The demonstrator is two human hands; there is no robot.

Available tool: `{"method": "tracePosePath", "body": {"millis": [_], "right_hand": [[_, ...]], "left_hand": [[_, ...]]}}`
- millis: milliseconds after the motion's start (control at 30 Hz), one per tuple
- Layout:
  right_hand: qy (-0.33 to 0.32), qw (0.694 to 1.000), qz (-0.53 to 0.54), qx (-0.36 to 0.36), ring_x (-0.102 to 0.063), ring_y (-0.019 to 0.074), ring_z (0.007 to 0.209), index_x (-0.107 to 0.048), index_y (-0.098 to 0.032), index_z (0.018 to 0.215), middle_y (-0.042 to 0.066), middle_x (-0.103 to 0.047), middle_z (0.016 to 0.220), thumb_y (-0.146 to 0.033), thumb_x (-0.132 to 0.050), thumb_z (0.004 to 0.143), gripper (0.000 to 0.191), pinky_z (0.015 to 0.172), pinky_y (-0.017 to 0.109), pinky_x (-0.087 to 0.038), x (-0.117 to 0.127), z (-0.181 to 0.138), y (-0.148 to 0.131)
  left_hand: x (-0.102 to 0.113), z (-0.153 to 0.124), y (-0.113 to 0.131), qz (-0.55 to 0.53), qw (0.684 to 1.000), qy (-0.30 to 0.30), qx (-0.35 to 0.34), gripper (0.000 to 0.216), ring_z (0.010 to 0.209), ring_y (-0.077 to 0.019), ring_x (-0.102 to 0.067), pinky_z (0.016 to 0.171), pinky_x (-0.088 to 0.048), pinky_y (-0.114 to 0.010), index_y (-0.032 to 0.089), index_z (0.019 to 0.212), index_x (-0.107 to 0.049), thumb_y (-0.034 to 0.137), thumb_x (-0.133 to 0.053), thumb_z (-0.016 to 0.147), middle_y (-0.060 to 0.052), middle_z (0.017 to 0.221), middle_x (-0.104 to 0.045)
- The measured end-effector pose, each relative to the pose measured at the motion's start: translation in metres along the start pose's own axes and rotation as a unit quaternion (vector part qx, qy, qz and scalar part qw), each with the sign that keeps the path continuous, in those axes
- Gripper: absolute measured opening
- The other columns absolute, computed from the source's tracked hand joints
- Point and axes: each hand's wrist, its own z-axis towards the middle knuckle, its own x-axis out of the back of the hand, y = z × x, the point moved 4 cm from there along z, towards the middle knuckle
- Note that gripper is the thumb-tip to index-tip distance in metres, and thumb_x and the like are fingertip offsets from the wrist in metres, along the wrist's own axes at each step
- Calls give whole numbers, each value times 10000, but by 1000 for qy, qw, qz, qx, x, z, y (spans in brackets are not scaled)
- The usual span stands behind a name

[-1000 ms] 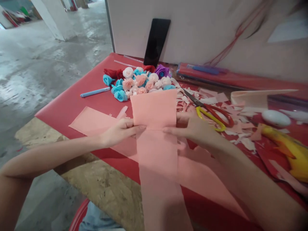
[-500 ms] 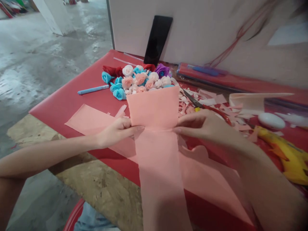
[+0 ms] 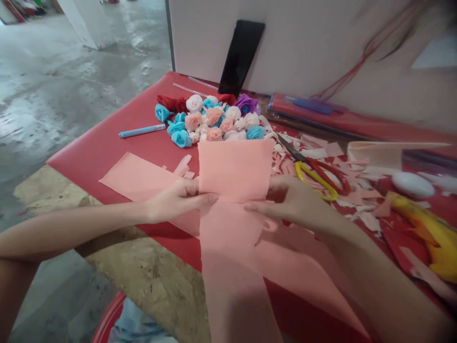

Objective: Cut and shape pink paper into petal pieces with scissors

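A long strip of pink crepe paper [image 3: 233, 233] hangs between my two hands, with a crosswise crease near its upper end. My left hand [image 3: 178, 200] pinches the strip's left edge at the crease, thumb on top. On the opposite edge, my right hand [image 3: 285, 197] grips it with the thumb over the crease; its other fingers are partly hidden behind the paper. Under the strip, more pink crepe paper [image 3: 139, 176] lies on the red tabletop [image 3: 89, 133]. Beyond the paper is a heap of crepe-paper roses [image 3: 214, 116] in pink, white, blue, red and purple.
Scissors [image 3: 317, 174] with red and yellow handles lie among paper scraps [image 3: 360, 200] at the right. Near them are a white egg-shaped object [image 3: 412, 185] and a yellow object [image 3: 428, 233]. A light-blue pen [image 3: 142, 131] lies left; a black phone [image 3: 241, 57] leans on the wall.
My right thumb has slid inward along the crease, and the strip's upper end sits slightly lower. The scissors' handles show more from behind my right hand. The view has shifted slightly.
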Motion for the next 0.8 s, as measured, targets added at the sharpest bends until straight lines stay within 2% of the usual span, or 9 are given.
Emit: {"method": "tracePosePath", "body": {"millis": [100,233,367,533,700,800], "right_hand": [[4,1000,14,7,-371,41,333,-604,-155,531,-51,-448,369,-314,-652,695,233,294,176,-220,-1,-1,-2],[37,998,38,37,-365,47,315,-625,-183,537,-53,-459,360,-262,-666,693,179,301,194,-225,1,-2,-5],[52,996,46,64,-352,39,308,-558,-190,452,-58,-427,348,-239,-674,691,271,278,185,-196,2,-2,-6],[58,996,51,53,-378,37,296,-529,-181,458,-54,-469,372,-262,-678,700,295,265,173,-215,4,-1,-3],[61,994,62,66,-358,32,282,-552,-178,479,-60,-442,349,-274,-675,703,273,266,157,-238,4,-1,-3],[69,994,53,70,-326,29,269,-637,-183,589,-75,-414,344,-274,-666,706,151,261,155,-244,4,-2,-2]], "left_hand": [[1,0,-1,-2,1000,7,-4,280,682,-130,-585,590,-468,-228,149,683,-601,347,-453,815,-15,657,-649],[-1,0,-5,-36,999,8,5,265,668,-143,-591,657,-500,-311,135,705,-605,377,-522,773,-25,675,-651],[0,0,-7,-46,998,33,5,286,613,-126,-581,772,-497,-408,133,643,-591,391,-558,762,-10,623,-638],[2,-1,-5,-61,997,50,-11,261,592,-117,-581,818,-478,-457,143,652,-604,353,-530,788,9,586,-639],[4,-3,-5,-81,994,67,-22,216,597,-127,-598,731,-508,-382,148,691,-641,318,-547,784,5,599,-653],[4,-3,-5,-104,991,73,-28,197,588,-129,-604,624,-510,-291,145,726,-666,303,-562,782,-2,601,-655]]}}
